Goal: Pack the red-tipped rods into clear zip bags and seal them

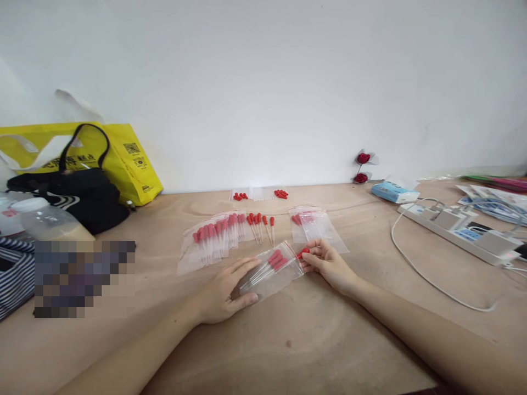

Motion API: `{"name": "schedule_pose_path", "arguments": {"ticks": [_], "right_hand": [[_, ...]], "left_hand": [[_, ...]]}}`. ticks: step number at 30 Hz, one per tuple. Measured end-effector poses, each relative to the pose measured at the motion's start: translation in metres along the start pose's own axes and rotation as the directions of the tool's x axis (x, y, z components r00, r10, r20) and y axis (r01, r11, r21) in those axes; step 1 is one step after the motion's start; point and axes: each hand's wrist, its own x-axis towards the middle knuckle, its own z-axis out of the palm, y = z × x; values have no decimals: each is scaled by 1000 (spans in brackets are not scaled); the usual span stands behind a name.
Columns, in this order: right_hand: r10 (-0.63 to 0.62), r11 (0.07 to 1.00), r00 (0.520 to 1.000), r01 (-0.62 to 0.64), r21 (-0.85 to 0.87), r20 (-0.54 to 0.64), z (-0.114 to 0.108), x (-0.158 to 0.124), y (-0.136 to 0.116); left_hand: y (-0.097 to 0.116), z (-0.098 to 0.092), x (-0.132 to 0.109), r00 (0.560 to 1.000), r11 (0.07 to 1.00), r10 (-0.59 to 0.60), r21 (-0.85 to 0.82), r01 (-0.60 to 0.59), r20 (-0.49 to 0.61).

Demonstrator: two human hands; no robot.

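In the head view, the left hand (pixel 228 289) lay on the plywood table (pixel 288 345) with its fingers spread over the closed end of a clear zip bag (pixel 284 274), the thumb curled against the bag's lower edge, so that the bag was gripped and pressed flat to the wood. The bag lay tilted, with its open mouth up and to the right, and several glass droppers with red bulbs showed inside it. At that mouth the right hand (pixel 328 263) was closed in a pinch on one red-bulbed dropper (pixel 303 252), the bulb showing just past the fingertips and touching the bag's edge.

Just behind the hands a row of filled bags (pixel 209 241) overlapped one another, each showing red bulbs. To the right of the row a few loose droppers (pixel 261 225) lay bare on the table, and beside them lay another bag (pixel 317 227) with a few droppers in its upper corner. Near the wall lay two small heaps of red bulbs (pixel 281 193).

At far left a black handbag (pixel 78 192) leaned against a yellow carrier bag (pixel 132 159), with a plastic bottle (pixel 45 219) in front. On the right sat a power strip (pixel 457 230) with a white cable (pixel 415 266), a blue tissue pack (pixel 393 192) and two red roses (pixel 362 167) by the wall
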Motion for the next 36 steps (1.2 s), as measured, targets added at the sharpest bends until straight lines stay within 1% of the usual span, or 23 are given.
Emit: {"name": "schedule_pose_path", "arguments": {"ticks": [3, 6, 9, 12, 14, 15, 17, 18, 20, 21, 22, 23, 24, 25, 26, 27, 29, 32, 34, 36], "right_hand": [[-15, 992, 996, 27, -127, 92, 0, 2, 2], [-35, 975, 992, 59, -213, 118, -2, 6, 5], [-24, 940, 989, 72, -334, 144, -4, 9, 10], [-99, 873, 970, 191, -449, 220, -6, 11, 12], [-159, 842, 946, 280, -461, 283, -6, 11, 12], [-169, 837, 936, 301, -457, 308, -7, 12, 12], [-139, 839, 928, 295, -456, 345, -8, 14, 9], [-99, 846, 931, 265, -463, 352, -9, 16, 8], [6, 855, 949, 159, -494, 315, -10, 24, 3], [36, 846, 963, 114, -521, 269, -9, 30, 1], [32, 819, 978, 93, -566, 208, -7, 37, -2], [-5, 775, 990, 94, -625, 144, -4, 45, -5], [-70, 719, 994, 112, -686, 90, 1, 55, -7], [-139, 647, 989, 133, -751, 55, 6, 65, -10], [-175, 603, 984, 133, -787, 32, 12, 75, -12], [-194, 577, 981, 122, -807, 9, 19, 85, -13], [-202, 549, 979, 80, -832, -40, 33, 105, -13], [-174, 515, 980, 7, -857, -96, 51, 128, -9], [-148, 502, 982, -25, -865, -115, 59, 138, -6], [-138, 502, 985, -21, -865, -104, 62, 145, -4]], "left_hand": [[2, -2, 0, 1000, 1000, -12, 0, 12, 11], [5, -4, 1, 999, 1000, -24, -4, 24, 22], [5, -5, 1, 999, 1000, -23, -1, 23, 26], [5, -5, 2, 999, 1000, -22, 7, 22, 28], [6, -6, 2, 1000, 1000, -18, 8, 17, 22], [7, -6, 2, 1000, 1000, -17, 9, 17, 20], [9, -7, 2, 1000, 1000, -13, 11, 12, 21], [9, -7, 2, 1000, 1000, -10, 14, 10, 24], [9, -8, 2, 1000, 1000, -11, 20, 11, 29], [9, -8, 2, 1000, 1000, -11, 23, 10, 29], [8, -7, 1, 1000, 1000, -8, 25, 7, 27], [6, -7, 1, 1000, 1000, -4, 27, 3, 25], [5, -6, 1, 1000, 1000, -1, 28, 1, 21], [3, -5, 1, 1000, 1000, -1, 28, 1, 19], [2, -4, 1, 1000, 1000, -2, 27, 1, 18], [0, -4, 0, 1000, 1000, -3, 23, 2, 20], [-1, -3, 0, 1000, 1000, 2, 4, -2, 20], [-1, -3, 0, 999, 999, 32, -5, -32, 17], [0, -4, 0, 999, 999, 39, 4, -39, 25], [1, -5, 0, 998, 1000, 29, 3, -29, 48]]}}
